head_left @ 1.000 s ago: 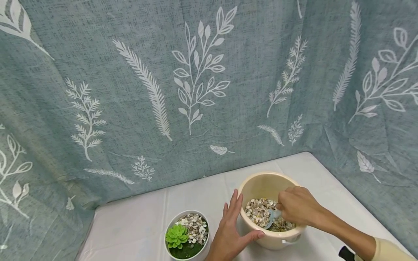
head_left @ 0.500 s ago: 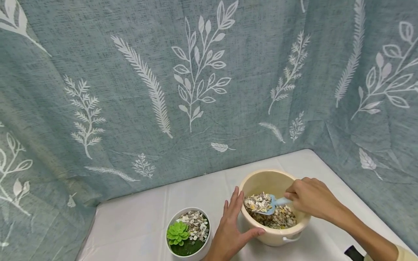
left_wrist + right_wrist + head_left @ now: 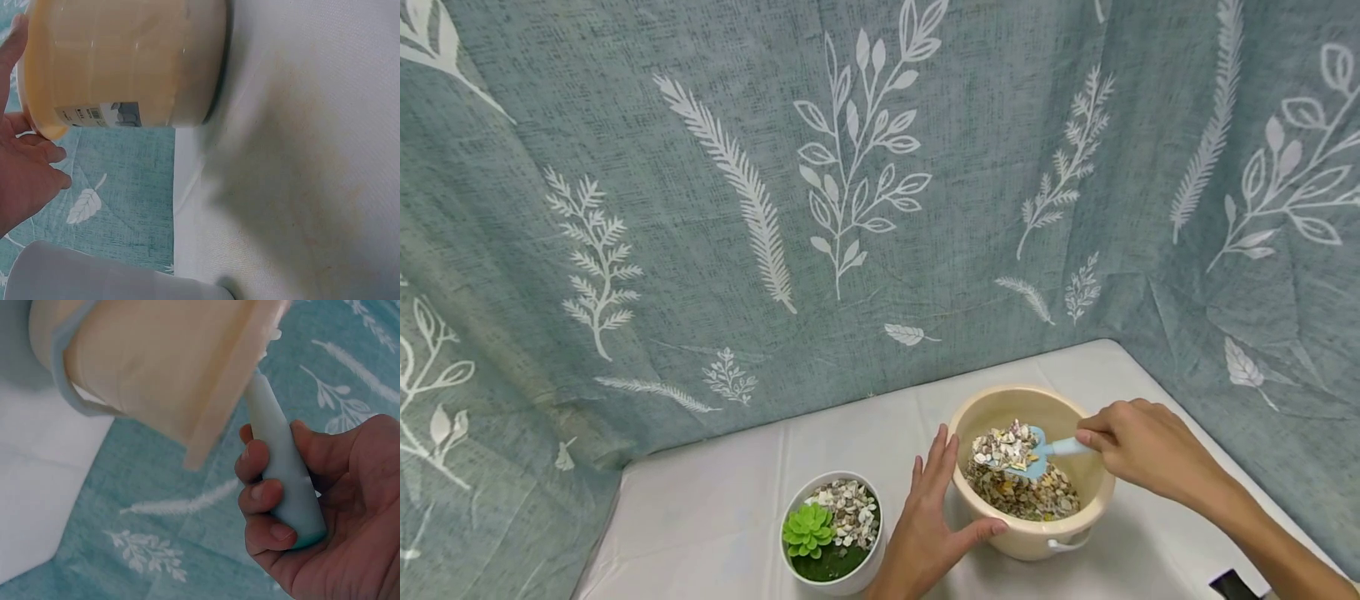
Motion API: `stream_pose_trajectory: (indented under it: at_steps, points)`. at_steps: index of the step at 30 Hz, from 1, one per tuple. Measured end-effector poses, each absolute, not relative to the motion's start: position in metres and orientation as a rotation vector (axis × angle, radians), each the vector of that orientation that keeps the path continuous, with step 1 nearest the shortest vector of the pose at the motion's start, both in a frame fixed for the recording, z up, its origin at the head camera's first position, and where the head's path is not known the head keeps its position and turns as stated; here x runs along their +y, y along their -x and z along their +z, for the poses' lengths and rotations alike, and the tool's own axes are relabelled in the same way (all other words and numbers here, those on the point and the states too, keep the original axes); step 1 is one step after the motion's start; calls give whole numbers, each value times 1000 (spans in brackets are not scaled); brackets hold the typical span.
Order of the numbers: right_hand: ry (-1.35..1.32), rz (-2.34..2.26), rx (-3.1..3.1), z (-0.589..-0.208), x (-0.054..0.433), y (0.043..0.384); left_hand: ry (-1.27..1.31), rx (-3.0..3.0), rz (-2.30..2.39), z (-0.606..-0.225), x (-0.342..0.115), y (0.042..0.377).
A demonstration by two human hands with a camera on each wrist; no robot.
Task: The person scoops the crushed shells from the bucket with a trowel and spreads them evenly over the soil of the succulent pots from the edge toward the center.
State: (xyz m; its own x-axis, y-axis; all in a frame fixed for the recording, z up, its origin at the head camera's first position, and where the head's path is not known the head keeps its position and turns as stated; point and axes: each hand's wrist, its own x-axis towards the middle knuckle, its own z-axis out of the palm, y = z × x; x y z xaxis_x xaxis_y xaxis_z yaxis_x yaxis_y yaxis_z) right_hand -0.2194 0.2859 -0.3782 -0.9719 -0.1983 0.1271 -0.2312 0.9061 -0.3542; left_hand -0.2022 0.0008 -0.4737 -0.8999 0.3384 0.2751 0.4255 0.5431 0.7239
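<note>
My right hand [image 3: 1138, 442] grips the pale blue handle [image 3: 284, 469] of a small trowel [image 3: 1036, 454]. The trowel's blade, heaped with pebbles [image 3: 1003, 447], is above the gravel inside a cream bucket [image 3: 1022, 542]. With fingers spread and mostly straight, my left hand [image 3: 922, 525] rests against the bucket's left rim, its thumb at the front edge. In the left wrist view, its fingers touch the rim beside a label [image 3: 100, 115] on the bucket's wall. Left of that hand stands a white pot [image 3: 871, 569] with a green succulent [image 3: 807, 530], pebbles and dark green ground.
A white-covered table [image 3: 700, 508] carries the bucket and pot. Behind and beside it hangs a blue-green curtain [image 3: 865, 350] with white leaf prints. The bucket's white carrying handle [image 3: 1067, 545] hangs at its front right.
The trowel has come up out of the gravel with a heap of pebbles, and my right hand has moved right and slightly up. My left hand stays at the rim.
</note>
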Motion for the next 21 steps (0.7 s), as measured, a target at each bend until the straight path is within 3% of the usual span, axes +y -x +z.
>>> stream_pose_trajectory:
  at_steps: [21]
  points:
    - [-403, 593, -2927, -361, 301, 214, 671, -2697, -1276, -472, -1, 202]
